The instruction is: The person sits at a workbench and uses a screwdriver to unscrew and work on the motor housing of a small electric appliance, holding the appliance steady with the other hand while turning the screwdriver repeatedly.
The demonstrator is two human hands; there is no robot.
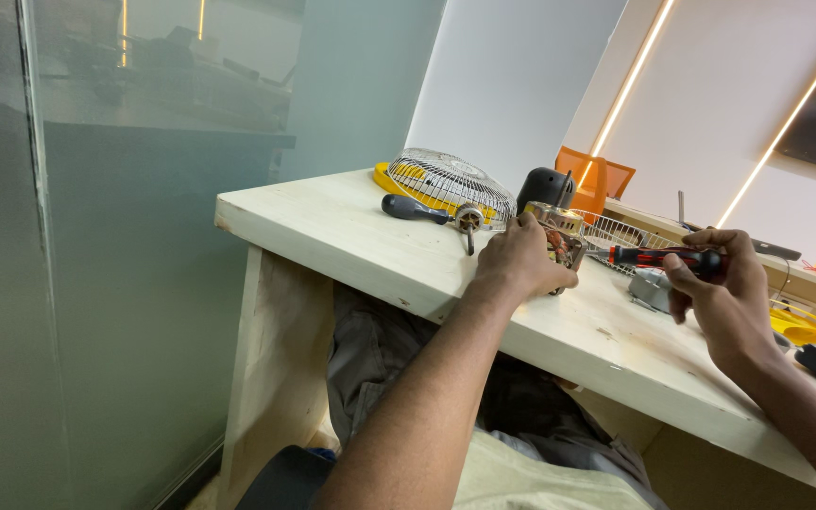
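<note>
The left hand [521,260] is curled closed over a small electric motor [559,241] that stands on the pale wooden counter [351,231], near its front edge. The right hand [724,293] is wrapped tight around a red-and-black screwdriver [663,256], whose shaft points left toward the motor. Beyond the left hand lie a wire fan guard [446,179] on a yellow part and a dark-handled tool [413,210]. Bare counter stretches left of the motor to the corner, and between the two hands along the front edge.
</note>
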